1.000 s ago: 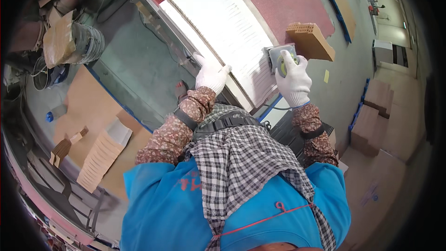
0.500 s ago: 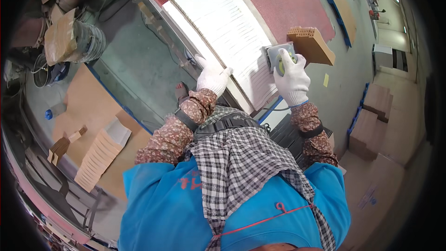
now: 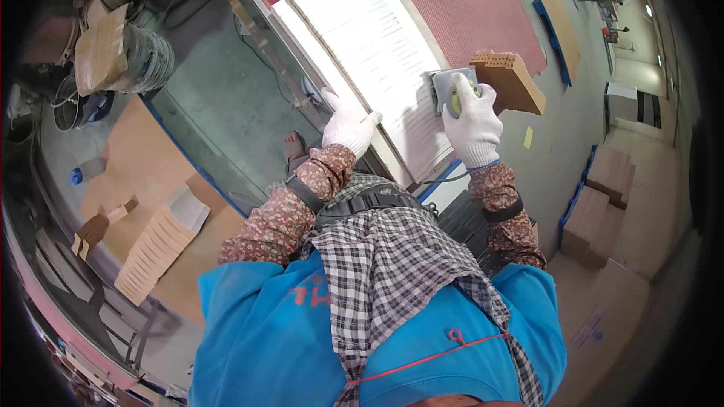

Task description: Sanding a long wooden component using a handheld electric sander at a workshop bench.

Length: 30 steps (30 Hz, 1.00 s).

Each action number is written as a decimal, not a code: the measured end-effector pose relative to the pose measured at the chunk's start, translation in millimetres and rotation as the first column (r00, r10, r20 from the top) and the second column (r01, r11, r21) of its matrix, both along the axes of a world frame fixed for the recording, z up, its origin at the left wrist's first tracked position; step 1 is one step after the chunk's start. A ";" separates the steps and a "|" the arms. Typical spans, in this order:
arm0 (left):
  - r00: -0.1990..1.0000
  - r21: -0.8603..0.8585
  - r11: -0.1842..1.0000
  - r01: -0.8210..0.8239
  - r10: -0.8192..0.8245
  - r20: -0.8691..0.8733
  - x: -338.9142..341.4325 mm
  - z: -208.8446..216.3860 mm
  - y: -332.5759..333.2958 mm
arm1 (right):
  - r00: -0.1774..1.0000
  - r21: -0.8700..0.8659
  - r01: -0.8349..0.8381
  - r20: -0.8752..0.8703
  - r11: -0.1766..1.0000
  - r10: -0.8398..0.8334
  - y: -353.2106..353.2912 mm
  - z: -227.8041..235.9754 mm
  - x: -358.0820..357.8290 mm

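Right grip (image 3: 474,128) clasping grey-green boxy sander (image 3: 444,86); left grip (image 3: 351,129), thumb spread, at left edge of long white line-marked slab (image 3: 362,26); keep sander flat, pressure even

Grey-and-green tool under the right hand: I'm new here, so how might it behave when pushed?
The grey-and-green tool looks boxy and rigid, so it probably won't flex. Its broad, flat-looking shape should resist rolling or tipping on the white surface.

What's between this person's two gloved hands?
In the head view, the near end of a white, lined surface lies between the left hand and right hand.
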<state>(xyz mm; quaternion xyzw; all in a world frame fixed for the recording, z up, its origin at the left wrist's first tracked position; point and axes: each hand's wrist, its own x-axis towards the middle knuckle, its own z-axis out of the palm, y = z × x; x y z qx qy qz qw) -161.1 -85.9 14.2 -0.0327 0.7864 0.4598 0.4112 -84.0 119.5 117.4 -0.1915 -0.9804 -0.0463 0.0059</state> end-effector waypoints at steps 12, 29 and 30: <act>0.999 -0.005 1.000 -0.010 0.009 -0.052 2.7 -11.5 0.1 | 0.990 -0.044 -0.090 0.107 0.995 0.094 -8.8 6.4 -8.7; 1.000 0.009 1.000 0.003 -0.003 -0.012 1.5 0.2 -2.0 | 0.995 -0.005 -0.085 0.061 0.996 0.085 -10.4 0.8 -17.8; 1.000 0.010 1.000 0.001 -0.001 -0.010 1.5 -0.1 -0.5 | 1.000 0.008 -0.016 0.020 1.000 0.016 -10.7 -0.2 -19.7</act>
